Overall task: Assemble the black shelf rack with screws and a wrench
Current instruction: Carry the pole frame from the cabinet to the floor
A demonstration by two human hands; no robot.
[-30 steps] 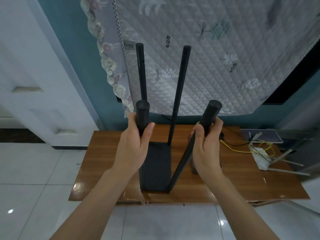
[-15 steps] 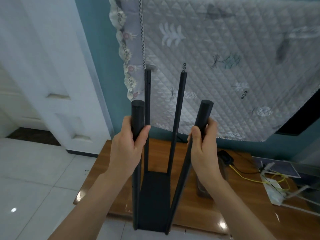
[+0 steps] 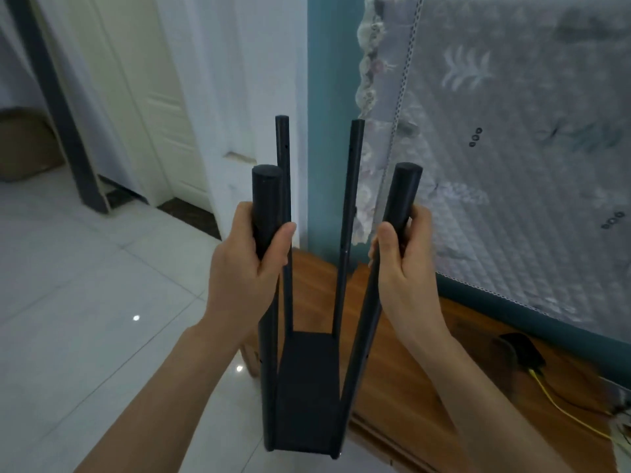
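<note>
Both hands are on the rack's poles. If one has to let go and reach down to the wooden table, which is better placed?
Right, probably. The right hand grips the near right pole above the wooden table; the left hand holds the left pole out over the tiled floor.

We look from one wide-angle camera on the person's head, facing forward and down, close above the left hand (image 3: 246, 268) and right hand (image 3: 406, 271) that grip the black shelf rack (image 3: 307, 387). Beyond and to the right of the fingers (image 3: 386, 237) we see the desk (image 3: 392, 377); to their left, the floor (image 3: 85, 302).
</note>
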